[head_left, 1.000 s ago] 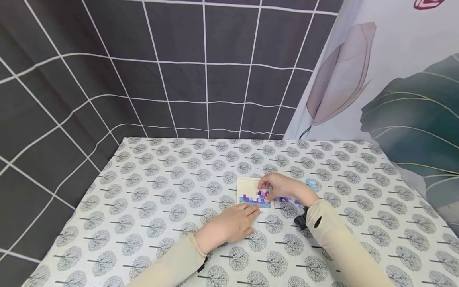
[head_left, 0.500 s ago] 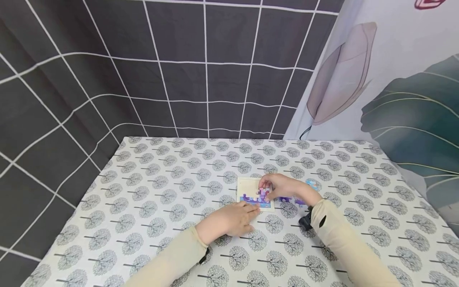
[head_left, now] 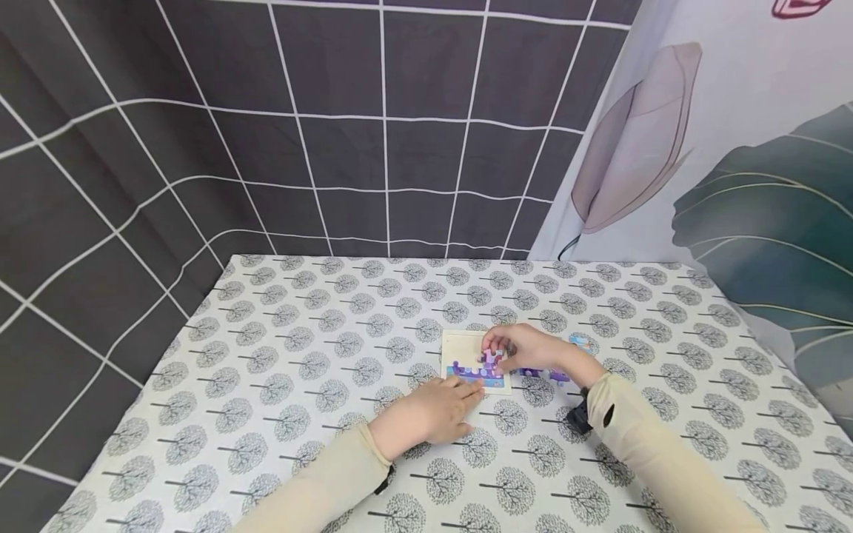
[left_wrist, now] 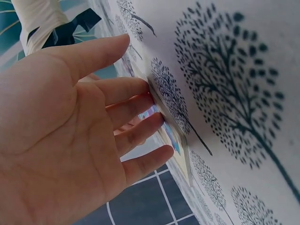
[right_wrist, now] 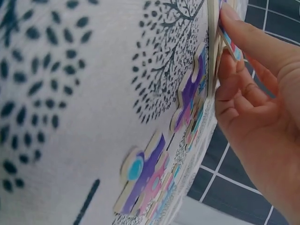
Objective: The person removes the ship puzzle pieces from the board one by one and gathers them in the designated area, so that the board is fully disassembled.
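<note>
A jigsaw puzzle board lies on the table, its near rows filled with blue and purple pieces and its far part bare wood. My left hand rests its fairly straight fingertips on the board's near edge; in the left wrist view the spread fingers touch that rim. Over the right side of the board, my right hand pinches a puzzle piece between thumb and fingers. The piece is tilted in the right wrist view, and the fingers partly cover it.
Loose purple puzzle pieces lie right of the board, one purple piece close to its edge. Farther right is a light-blue piece. A tree-print cloth covers the table; a dark checked curtain hangs behind.
My right wrist and forearm have shifted slightly right, while the fingers stay over the same part of the board with the piece. My left hand stays nearly in place.
</note>
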### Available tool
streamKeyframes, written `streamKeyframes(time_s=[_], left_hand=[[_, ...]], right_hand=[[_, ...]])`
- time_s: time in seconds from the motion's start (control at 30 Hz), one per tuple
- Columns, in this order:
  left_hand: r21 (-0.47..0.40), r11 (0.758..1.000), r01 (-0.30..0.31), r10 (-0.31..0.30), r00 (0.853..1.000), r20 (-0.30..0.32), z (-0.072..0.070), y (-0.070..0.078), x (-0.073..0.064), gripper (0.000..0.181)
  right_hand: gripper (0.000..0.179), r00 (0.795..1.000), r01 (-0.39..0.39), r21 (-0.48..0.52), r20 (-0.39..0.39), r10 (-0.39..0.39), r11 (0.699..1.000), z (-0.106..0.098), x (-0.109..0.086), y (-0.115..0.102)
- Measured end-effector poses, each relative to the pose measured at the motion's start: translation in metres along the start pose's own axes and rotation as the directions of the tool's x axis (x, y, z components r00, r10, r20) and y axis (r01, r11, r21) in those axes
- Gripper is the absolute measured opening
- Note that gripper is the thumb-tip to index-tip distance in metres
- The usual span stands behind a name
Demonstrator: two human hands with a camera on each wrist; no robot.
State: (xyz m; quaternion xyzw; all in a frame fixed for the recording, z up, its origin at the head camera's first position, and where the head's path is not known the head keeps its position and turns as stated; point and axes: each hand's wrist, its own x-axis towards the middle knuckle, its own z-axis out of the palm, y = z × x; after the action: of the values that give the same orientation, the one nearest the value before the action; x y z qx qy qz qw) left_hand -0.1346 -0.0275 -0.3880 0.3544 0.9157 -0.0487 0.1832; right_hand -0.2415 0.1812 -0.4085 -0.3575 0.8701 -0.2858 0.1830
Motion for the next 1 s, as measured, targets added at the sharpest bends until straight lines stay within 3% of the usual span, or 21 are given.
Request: streamKeyframes(time_s=[0.63, 1.0], left_hand=[[-0.106, 0.993, -0.043, 0.046, 0.999, 0.022, -0.002, -0.005, 0.003, 0.062], [-0.111, 0.993, -0.046, 0.050, 0.998, 0.040, -0.003, -0.006, 0.003, 0.061]], right_hand=[[0.043, 0.995, -0.011, -0.093, -0.103, 0.001, 0.996, -0.003, -0.010, 0.003], [0.039, 0.974, 0.049, -0.138, -0.214, -0.078, 0.989, -0.008, -0.027, 0.001]])
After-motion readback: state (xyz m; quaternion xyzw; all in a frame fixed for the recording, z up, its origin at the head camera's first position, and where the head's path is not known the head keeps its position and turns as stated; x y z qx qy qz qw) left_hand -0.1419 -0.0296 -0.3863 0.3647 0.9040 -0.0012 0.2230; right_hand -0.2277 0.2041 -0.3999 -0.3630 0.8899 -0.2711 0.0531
